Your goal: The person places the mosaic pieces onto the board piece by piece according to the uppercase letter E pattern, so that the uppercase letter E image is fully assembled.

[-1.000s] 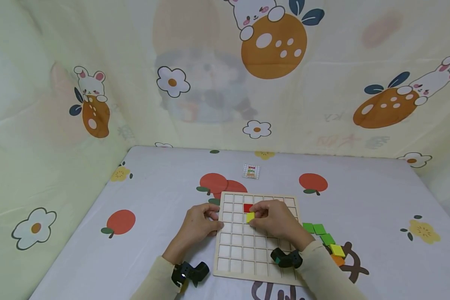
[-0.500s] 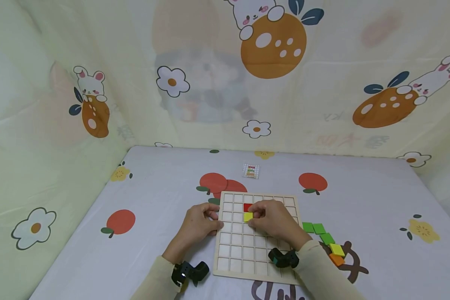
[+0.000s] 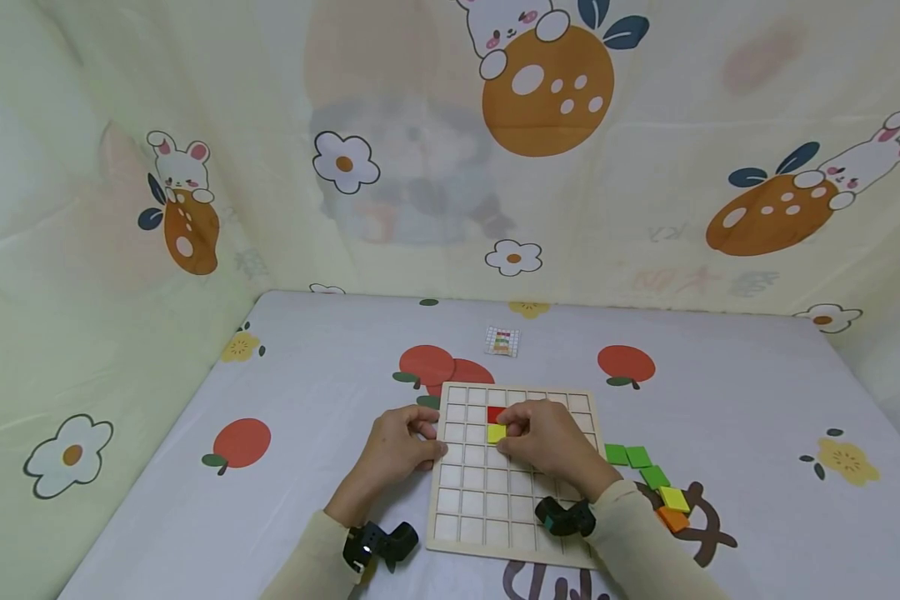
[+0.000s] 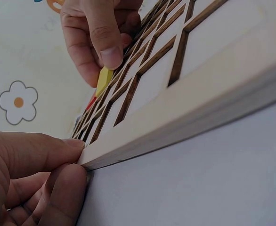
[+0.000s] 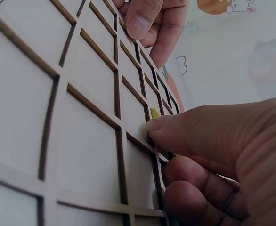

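A wooden grid board (image 3: 486, 553) with square cells lies on the table. My left hand (image 3: 393, 446) grips its left edge, thumb and fingers meeting at the frame in the left wrist view. Over the upper part of the grid, my right hand (image 3: 558, 442) pinches a yellow square tile (image 3: 497, 434) between thumb and fingers. Seen from the left wrist, the yellow tile (image 4: 103, 81) stands tilted and partly above the cell walls. Just behind it a red tile (image 3: 495, 414) sits in a cell, its right side partly covered by my fingers.
Right of the board lie green tiles (image 3: 638, 457), another yellow tile (image 3: 674, 499) and an orange tile (image 3: 672, 519). Beyond the board is a small card (image 3: 502, 342) with a coloured grid pattern. A printed curtain (image 3: 420, 208) rises behind the table.
My right hand has shifted slightly left with the yellow tile, which now lines up below the red one. My left hand has stayed at the board's edge.
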A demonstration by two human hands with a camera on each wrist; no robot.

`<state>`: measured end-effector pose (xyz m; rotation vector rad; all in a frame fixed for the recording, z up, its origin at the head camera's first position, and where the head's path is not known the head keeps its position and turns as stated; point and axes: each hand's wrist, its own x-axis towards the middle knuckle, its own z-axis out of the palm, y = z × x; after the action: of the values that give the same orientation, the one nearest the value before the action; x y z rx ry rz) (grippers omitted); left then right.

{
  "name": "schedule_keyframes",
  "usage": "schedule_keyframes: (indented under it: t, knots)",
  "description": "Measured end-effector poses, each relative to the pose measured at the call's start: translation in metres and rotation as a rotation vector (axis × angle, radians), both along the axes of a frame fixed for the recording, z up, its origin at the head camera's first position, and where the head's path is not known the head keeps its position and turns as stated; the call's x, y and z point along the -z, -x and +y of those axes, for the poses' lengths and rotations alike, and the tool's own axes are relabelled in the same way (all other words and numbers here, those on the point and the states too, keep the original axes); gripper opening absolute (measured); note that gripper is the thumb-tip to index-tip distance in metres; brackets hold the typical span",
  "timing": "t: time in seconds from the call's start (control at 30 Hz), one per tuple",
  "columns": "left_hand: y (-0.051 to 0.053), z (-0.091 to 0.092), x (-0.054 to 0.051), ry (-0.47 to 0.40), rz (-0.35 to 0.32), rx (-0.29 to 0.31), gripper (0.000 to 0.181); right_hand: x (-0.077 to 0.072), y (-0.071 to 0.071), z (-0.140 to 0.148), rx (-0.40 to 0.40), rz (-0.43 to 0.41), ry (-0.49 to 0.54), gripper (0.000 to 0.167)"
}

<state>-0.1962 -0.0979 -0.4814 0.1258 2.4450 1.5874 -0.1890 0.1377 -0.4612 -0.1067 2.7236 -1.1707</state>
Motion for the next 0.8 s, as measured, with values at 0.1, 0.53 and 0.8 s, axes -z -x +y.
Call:
schedule_keyframes:
  t: [0.1,0.53,0.8]
  knots:
    - [0.0001,-0.0004,0.0007,0.001,0.005,0.001,0.041,0.0,0.0,-0.0009,0.004,-0.005,-0.005,0.023]
    - [0.0001,-0.0001,0.0003,-0.003,0.01,0.003,0.041,0.002,0.0006,-0.0014,0.01,0.007,-0.011,0.024]
    - [-0.0004,0.0001,-0.0005,0.004,0.004,-0.002,0.041,-0.0016,-0.0044,0.0081,-0.015,0.06,-0.074,0.035]
